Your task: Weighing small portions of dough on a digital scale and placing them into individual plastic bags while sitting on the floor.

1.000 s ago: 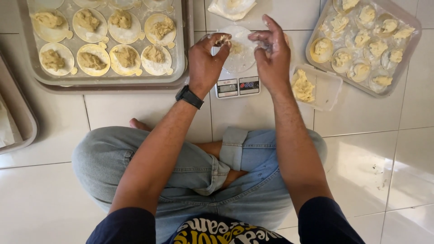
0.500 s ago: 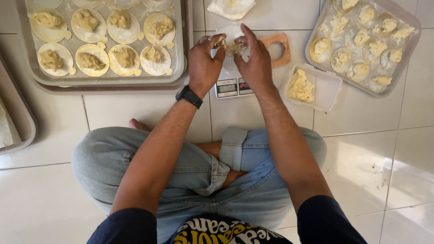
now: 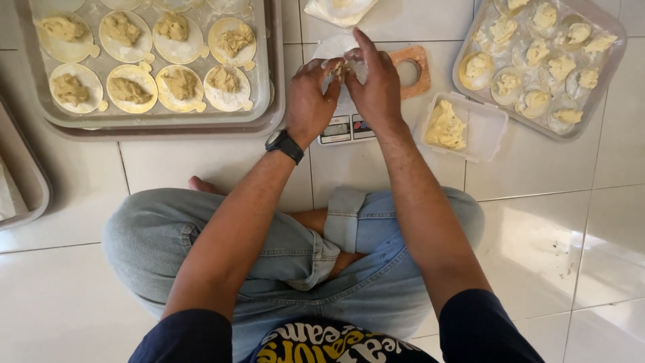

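Note:
I sit cross-legged on a tiled floor. My left hand (image 3: 310, 97), with a black watch on its wrist, and my right hand (image 3: 376, 87) meet above a small kitchen scale (image 3: 346, 128). Between their fingertips they pinch a small lump of beige filling (image 3: 339, 68). Under the hands lies a thin white round wrapper (image 3: 327, 47), mostly hidden. A wooden ring mould (image 3: 411, 67) shows just right of my right hand.
A tray (image 3: 265, 101) at the upper left holds several round wrappers topped with filling. A clear tray (image 3: 608, 64) at the upper right holds several more. A small plastic tub of filling (image 3: 463, 128) sits beside the scale. Another tray edge (image 3: 30, 181) is at far left.
My hands were apart over the wrapper a second ago. They have come together and now pinch the filling between them over the scale.

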